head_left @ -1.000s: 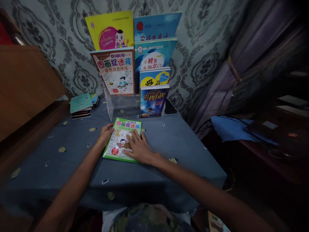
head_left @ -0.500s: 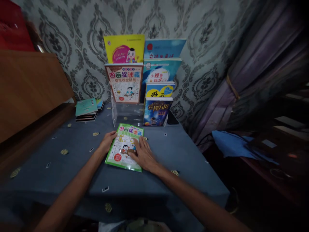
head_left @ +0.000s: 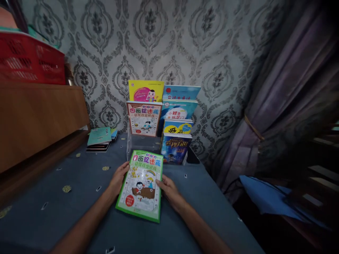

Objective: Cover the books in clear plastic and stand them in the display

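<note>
Between my two hands is a green-bordered picture book (head_left: 141, 188), its cover facing up and tilted toward me. My left hand (head_left: 119, 178) is closed on the book's left edge. On the right edge, my right hand (head_left: 171, 190) grips it with the thumb over the cover and the fingers behind. Just beyond it stands a clear plastic book rack (head_left: 129, 143). In the rack's left column are a brown-bordered book (head_left: 144, 120) and a yellow book (head_left: 147, 90). The right column has a dark blue book (head_left: 175, 150), a yellow-and-blue book (head_left: 177, 127) and two light blue books behind.
A small stack of books (head_left: 99, 137) lies at the table's back left, beside a wooden cabinet (head_left: 45, 116) with a red basket (head_left: 31, 61) on top. Right of the rack lies a black phone-like object (head_left: 192, 156). A purple curtain (head_left: 249, 123) hangs at the right.
The book has been lifted and tilted up toward me. My right hand went from lying flat on the cover to gripping its right edge. My view has tipped upward.
</note>
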A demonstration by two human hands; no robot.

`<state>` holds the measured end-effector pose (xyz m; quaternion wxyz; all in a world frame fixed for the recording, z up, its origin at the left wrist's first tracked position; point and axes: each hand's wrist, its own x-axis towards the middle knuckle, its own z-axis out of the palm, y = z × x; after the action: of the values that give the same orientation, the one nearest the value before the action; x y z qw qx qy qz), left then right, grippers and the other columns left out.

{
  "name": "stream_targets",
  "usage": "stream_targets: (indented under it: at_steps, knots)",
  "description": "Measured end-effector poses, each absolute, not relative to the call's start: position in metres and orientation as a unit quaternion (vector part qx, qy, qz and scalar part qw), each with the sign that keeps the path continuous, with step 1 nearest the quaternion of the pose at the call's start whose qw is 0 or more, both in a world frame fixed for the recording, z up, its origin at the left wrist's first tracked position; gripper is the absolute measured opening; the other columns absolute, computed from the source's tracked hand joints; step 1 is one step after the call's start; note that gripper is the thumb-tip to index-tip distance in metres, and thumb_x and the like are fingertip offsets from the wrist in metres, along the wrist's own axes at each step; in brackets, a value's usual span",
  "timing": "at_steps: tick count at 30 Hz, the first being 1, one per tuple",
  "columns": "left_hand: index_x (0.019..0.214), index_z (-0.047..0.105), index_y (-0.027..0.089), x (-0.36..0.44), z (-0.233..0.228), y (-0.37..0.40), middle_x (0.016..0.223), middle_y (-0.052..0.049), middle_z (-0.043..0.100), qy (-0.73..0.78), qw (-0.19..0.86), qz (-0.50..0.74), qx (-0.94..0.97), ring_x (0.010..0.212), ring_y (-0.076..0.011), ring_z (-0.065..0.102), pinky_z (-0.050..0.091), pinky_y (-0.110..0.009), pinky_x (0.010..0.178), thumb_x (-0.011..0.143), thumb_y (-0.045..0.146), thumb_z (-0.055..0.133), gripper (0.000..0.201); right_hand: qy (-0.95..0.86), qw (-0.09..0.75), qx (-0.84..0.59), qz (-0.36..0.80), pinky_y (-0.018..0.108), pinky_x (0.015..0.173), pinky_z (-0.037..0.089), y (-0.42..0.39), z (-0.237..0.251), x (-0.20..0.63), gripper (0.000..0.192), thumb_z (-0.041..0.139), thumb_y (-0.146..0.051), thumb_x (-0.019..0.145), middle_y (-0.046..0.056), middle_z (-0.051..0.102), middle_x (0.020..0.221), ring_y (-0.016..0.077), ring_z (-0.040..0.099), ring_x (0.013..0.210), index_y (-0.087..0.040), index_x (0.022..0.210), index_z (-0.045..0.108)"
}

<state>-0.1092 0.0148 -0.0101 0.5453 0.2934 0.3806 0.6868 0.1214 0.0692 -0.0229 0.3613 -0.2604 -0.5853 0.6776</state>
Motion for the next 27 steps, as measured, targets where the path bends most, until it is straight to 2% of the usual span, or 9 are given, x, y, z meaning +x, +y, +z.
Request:
stream_targets:
  at_steps: [3,7,10,15,17,21,27]
  knots:
    - [0.111,0.068,0.022,-0.108,-0.006,0.013,0.103,-0.006,0.078,0.369,0.546,0.692,0.294,0.094,-0.0248,0.076,0.060,-0.034,0.083,0.072,0.033,0.083,0.044,-0.551,0.335,-0.249,0.722,0.018,0.042,0.031,0.062,-0.008,0.125,0.049,0.082,-0.058,0.072,0.001,0.073,0.076,0.0116,0.056,0.052,-0.023,0.105,0.070]
    - [0.115,0.066,0.026,-0.107,0.001,0.009,0.109,-0.004,0.077,0.366,0.540,0.702,0.288,0.102,-0.0232,0.074,0.059,-0.034,0.090,0.074,0.033,0.083,0.044,-0.549,0.308,-0.212,0.747,0.017,0.041,0.025,0.056,0.007,0.133,0.048,0.083,-0.058,0.072,-0.001,0.070,0.077,0.0085,0.049,0.051,-0.027,0.107,0.071]
    - [0.113,0.068,0.026,-0.107,0.007,0.004,0.108,-0.002,0.078,0.362,0.530,0.709,0.293,0.104,-0.0238,0.073,0.058,-0.035,0.093,0.072,0.033,0.085,0.045,-0.590,0.296,-0.198,0.724,0.018,0.040,0.029,0.058,0.016,0.141,0.047,0.080,-0.060,0.075,0.001,0.072,0.083,0.0084,0.049,0.051,-0.027,0.107,0.073]
    - [0.107,0.072,0.028,-0.113,0.010,-0.004,0.106,-0.002,0.078,0.351,0.502,0.733,0.296,0.107,-0.0268,0.072,0.057,-0.039,0.095,0.068,0.034,0.087,0.042,-0.681,0.319,-0.172,0.637,0.025,0.046,0.050,0.066,0.037,0.152,0.040,0.072,-0.058,0.084,0.004,0.072,0.085,0.0154,0.060,0.061,-0.024,0.107,0.075]
    - [0.105,0.072,0.028,-0.117,0.008,-0.006,0.106,-0.001,0.078,0.354,0.493,0.739,0.292,0.109,-0.0274,0.071,0.057,-0.041,0.097,0.069,0.032,0.086,0.038,-0.706,0.326,-0.159,0.609,0.029,0.051,0.054,0.067,0.042,0.152,0.037,0.069,-0.056,0.087,0.004,0.072,0.088,0.0172,0.062,0.064,-0.024,0.107,0.075]
    - [0.104,0.072,0.026,-0.125,0.003,-0.007,0.102,-0.003,0.079,0.352,0.486,0.747,0.286,0.106,-0.0278,0.072,0.057,-0.042,0.095,0.069,0.031,0.085,0.038,-0.725,0.344,-0.168,0.573,0.033,0.058,0.057,0.061,0.037,0.145,0.037,0.064,-0.057,0.091,0.005,0.072,0.092,0.0168,0.062,0.063,-0.025,0.107,0.074]
    - [0.101,0.071,0.025,-0.121,0.010,-0.006,0.098,-0.001,0.079,0.351,0.483,0.755,0.272,0.094,-0.0221,0.074,0.058,-0.035,0.088,0.066,0.033,0.089,0.041,-0.739,0.364,-0.200,0.531,0.031,0.060,0.056,0.052,0.022,0.139,0.043,0.055,-0.059,0.096,0.005,0.071,0.095,0.0156,0.061,0.064,-0.023,0.116,0.068]
